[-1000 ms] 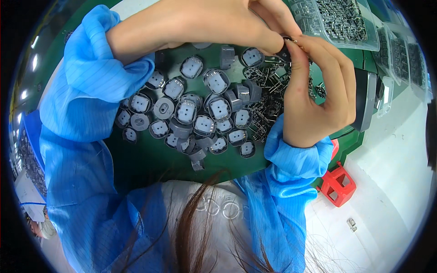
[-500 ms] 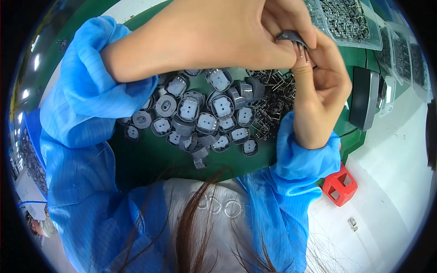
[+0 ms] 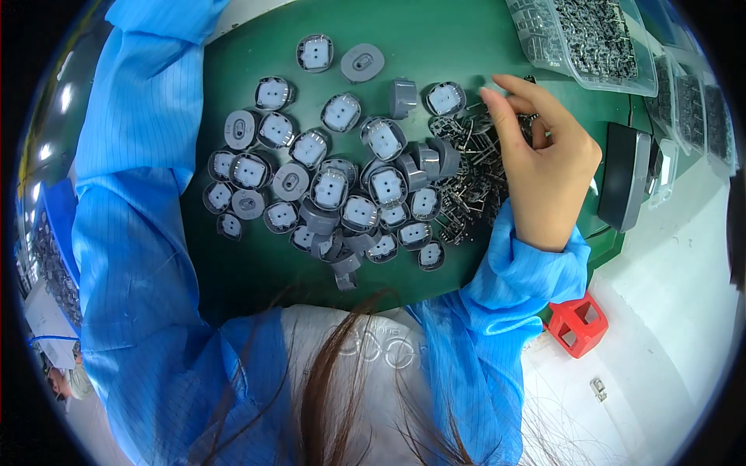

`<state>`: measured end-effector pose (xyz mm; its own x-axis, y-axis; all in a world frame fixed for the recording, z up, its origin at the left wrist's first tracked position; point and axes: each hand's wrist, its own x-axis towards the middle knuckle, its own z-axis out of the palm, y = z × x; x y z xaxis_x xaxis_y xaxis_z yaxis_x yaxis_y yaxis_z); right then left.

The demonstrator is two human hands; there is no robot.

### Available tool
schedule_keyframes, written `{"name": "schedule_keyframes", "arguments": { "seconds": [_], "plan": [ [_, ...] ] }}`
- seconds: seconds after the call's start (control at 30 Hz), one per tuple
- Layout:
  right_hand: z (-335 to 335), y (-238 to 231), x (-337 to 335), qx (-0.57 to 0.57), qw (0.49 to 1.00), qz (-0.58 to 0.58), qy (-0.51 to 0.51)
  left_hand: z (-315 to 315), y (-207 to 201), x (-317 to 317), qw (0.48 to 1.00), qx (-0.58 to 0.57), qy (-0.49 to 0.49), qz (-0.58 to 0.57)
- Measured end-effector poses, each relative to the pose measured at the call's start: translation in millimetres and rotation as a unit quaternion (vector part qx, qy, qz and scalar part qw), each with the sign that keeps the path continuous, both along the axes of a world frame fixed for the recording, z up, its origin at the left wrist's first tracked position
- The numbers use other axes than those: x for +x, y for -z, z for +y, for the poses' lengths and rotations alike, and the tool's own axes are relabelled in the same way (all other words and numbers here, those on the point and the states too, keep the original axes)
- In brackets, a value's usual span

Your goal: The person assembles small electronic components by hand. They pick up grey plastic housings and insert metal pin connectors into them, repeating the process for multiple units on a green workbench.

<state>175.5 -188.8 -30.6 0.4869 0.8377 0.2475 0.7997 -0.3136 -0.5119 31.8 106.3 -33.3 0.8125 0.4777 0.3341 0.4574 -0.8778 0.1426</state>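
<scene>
My right hand (image 3: 544,167) rests over a heap of small dark metal clips (image 3: 470,179) on the green mat (image 3: 241,272). Its index finger stretches to the heap's far edge and the other fingers curl; whether a clip sits between them is hidden. Left of the heap lie several grey oval housings (image 3: 342,194), most with white inserts facing up. My left sleeve (image 3: 132,155) runs up the left side and out past the top edge, so my left hand is out of sight.
A clear tray of dark metal parts (image 3: 590,35) stands at the top right, with more trays (image 3: 688,101) beside it. A black device (image 3: 625,175) sits right of my hand. A small red box (image 3: 576,325) lies below the mat's edge.
Both hands were together above the pile on a grey housing. Now the left hand has gone out past the top and the right hand has dropped onto the clip heap.
</scene>
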Motion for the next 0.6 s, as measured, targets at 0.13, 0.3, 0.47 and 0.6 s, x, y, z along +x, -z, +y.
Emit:
{"name": "schedule_keyframes", "arguments": {
  "seconds": [0.13, 0.3, 0.47, 0.6],
  "plan": [
    [1.5, 2.3, 2.3, 0.093, 0.988, 0.121, 0.032, -30.8, -6.7, 8.3, 0.981, 0.067, 0.180, -0.034],
    [-7.4, -15.2, 5.1, 0.106, 0.913, 0.390, -0.062, -87.7, -8.2, 15.6, 0.801, -0.381, 0.460, 0.046],
    [-7.4, -19.5, 1.1, 0.109, 0.887, 0.445, -0.064, -99.0, -7.1, 19.6, 0.819, -0.366, 0.438, 0.053],
    [-8.5, -15.6, 2.1, 0.112, 0.896, 0.427, -0.048, -94.5, -5.4, 18.2, 0.838, -0.323, 0.439, -0.027]
  ]
}}
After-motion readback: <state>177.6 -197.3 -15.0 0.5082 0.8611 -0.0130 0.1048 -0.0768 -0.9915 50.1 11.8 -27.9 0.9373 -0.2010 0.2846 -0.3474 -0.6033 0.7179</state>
